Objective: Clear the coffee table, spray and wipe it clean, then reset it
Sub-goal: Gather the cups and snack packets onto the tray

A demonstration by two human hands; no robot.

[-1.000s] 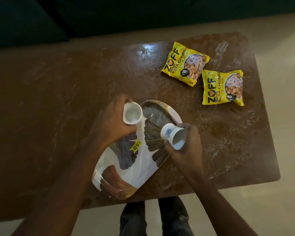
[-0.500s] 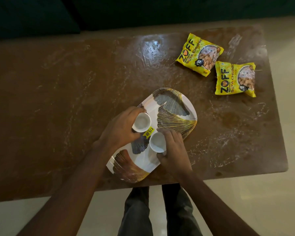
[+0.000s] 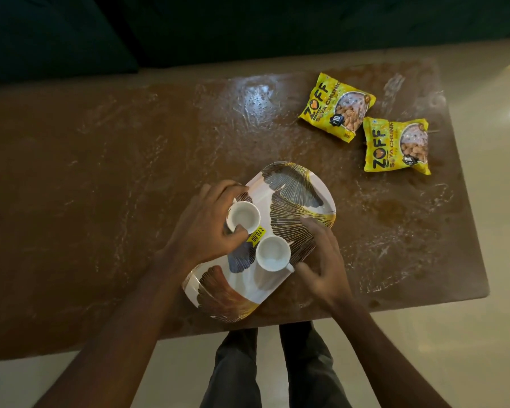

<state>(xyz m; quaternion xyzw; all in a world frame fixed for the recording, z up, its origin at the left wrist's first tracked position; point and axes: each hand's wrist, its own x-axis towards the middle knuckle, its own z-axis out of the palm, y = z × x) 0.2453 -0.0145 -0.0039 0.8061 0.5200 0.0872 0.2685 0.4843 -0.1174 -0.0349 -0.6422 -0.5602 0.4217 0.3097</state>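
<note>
- My left hand (image 3: 206,228) keeps a closed grip on a small white cup (image 3: 244,216), fingers wrapped round its smooth, round wall and a thumb hooked over the near rim; the cup stands upright on the tray (image 3: 295,198).
- My right hand (image 3: 324,263) hangs with fingers spread and its grip empty, just beside the second white cup (image 3: 273,253), which stands upright on the tray on its own, its handle pointing toward that hand.
- The tray is a glossy, rounded rectangle, white with fan-shaped leaf prints in grey, gold and rust; a yellow price sticker (image 3: 256,234) lies between the two cups.
- It sits slantwise near the front edge of the brown tabletop (image 3: 100,187), whose surface looks mottled and streaked with pale, wet-looking smears catching the light.
- Two crinkled yellow snack packets (image 3: 337,106) and (image 3: 396,145) lie flat at the far right corner, touching or nearly so, well apart from the tray.
- Both cups look empty, though the dim light makes their insides hard to read.
- My left palm hides the first cup's handle and the tray's left rim.
- Beyond the tabletop a dark sofa (image 3: 71,33) is lost in shadow; my trouser legs (image 3: 277,369) are cut off at the lower frame edge, above a pale, shiny floor (image 3: 498,231).
</note>
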